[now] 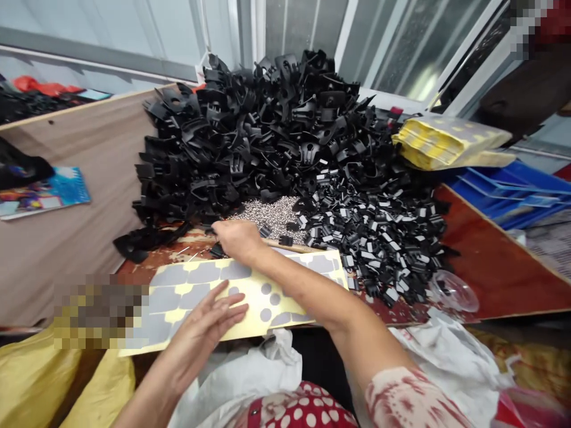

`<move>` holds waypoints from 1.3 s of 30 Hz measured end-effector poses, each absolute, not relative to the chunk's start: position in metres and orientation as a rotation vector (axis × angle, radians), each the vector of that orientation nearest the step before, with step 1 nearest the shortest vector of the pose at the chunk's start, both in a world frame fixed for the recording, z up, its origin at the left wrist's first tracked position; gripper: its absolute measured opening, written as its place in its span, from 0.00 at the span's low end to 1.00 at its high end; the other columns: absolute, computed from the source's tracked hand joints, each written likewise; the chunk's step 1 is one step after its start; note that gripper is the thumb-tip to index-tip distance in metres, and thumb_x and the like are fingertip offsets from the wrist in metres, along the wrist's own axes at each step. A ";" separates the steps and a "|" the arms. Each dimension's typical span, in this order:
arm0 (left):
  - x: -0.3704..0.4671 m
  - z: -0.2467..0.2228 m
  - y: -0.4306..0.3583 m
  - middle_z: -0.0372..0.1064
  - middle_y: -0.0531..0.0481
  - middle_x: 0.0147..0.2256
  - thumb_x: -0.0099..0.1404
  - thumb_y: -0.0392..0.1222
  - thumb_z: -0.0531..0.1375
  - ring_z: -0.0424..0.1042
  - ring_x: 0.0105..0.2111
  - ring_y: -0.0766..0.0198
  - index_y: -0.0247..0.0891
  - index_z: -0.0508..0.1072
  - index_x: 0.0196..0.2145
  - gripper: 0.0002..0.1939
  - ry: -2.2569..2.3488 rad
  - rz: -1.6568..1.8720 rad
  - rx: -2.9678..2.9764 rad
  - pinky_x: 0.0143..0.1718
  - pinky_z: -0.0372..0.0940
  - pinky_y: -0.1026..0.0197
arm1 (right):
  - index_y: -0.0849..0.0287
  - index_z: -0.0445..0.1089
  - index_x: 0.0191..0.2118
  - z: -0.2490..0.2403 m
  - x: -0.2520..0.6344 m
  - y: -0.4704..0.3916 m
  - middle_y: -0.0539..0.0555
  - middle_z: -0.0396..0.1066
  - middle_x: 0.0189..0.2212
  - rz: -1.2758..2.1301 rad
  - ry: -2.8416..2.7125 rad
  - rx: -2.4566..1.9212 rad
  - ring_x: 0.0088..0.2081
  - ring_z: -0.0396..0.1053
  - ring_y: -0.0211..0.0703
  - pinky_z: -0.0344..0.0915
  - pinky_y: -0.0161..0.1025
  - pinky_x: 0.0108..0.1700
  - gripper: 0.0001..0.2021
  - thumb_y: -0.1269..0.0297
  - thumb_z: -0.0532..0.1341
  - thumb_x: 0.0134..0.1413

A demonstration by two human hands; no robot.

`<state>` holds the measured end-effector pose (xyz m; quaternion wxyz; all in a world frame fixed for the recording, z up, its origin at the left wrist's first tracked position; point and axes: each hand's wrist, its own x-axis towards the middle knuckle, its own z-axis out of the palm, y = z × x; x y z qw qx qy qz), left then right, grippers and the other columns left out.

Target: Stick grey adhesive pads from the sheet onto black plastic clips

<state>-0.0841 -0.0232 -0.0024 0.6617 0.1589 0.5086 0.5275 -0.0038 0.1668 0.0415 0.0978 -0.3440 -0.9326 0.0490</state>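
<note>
My left hand (212,315) lies with its fingers spread on a yellow sticker sheet (254,318) that carries grey die-cut shapes and round dots. Beyond the sheet's far edge, my right hand (238,239) is closed, its fingertips pointing left and down. Whatever it grips, if anything, is hidden by the fingers. A small black plastic piece (217,250) sits just below those fingertips. Close to the right hand spreads a heap of tiny shiny metal pieces (272,217). Many small black clips with pale grey pads (370,238) form a pile to the right.
A high mound of curved black plastic parts (267,131) fills the back of the red-brown table (499,261). At right are a stack of yellow-edged sheets (446,142), a blue folded item (517,193) and a clear plastic cup (454,291). A wooden board (102,148) stands left.
</note>
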 end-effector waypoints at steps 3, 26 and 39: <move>-0.097 0.007 -0.022 0.79 0.35 0.49 0.59 0.37 0.71 0.79 0.50 0.47 0.36 0.62 0.66 0.40 1.238 1.229 0.376 0.58 0.70 0.47 | 0.59 0.73 0.53 0.051 0.078 0.146 0.58 0.80 0.47 0.100 -2.499 -1.002 0.49 0.74 0.48 0.63 0.45 0.54 0.16 0.70 0.49 0.72; 0.027 -0.001 0.080 0.73 0.49 0.38 0.62 0.25 0.62 0.81 0.33 0.58 0.43 0.67 0.51 0.22 1.115 1.089 0.502 0.36 0.80 0.53 | 0.57 0.76 0.41 -0.031 0.240 0.044 0.58 0.78 0.45 0.747 -1.881 -1.249 0.49 0.72 0.50 0.67 0.49 0.55 0.15 0.78 0.54 0.60; 0.027 0.015 0.050 0.71 0.51 0.40 0.62 0.37 0.69 0.75 0.32 0.65 0.47 0.71 0.55 0.25 0.929 1.097 0.464 0.31 0.74 0.63 | 0.55 0.72 0.40 0.012 0.239 0.039 0.49 0.74 0.34 0.991 -1.578 -1.102 0.39 0.73 0.41 0.67 0.37 0.46 0.07 0.72 0.64 0.55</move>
